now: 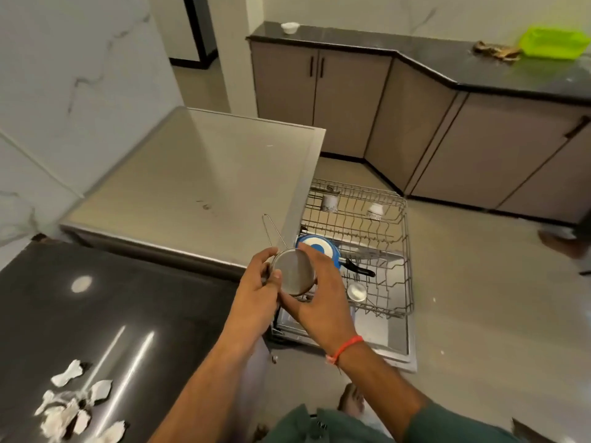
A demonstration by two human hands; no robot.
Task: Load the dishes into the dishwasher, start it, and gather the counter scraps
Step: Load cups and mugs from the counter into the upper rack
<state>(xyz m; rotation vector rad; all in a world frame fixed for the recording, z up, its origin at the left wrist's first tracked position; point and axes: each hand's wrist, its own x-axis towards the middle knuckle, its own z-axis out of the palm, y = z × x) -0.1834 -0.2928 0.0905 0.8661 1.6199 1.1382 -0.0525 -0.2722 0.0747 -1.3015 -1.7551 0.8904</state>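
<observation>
head view: both hands hold a small round steel strainer [293, 272] — shiny rim, fine grey mesh, thin wire loop handle sticking up — just above the pulled-out dishwasher rack [403, 251]. left hand [259, 292] fingers curl on its near rim; right hand [315, 298] fingers clamp its far side. a blue pan [319, 247] lies in the rack behind it.
</observation>
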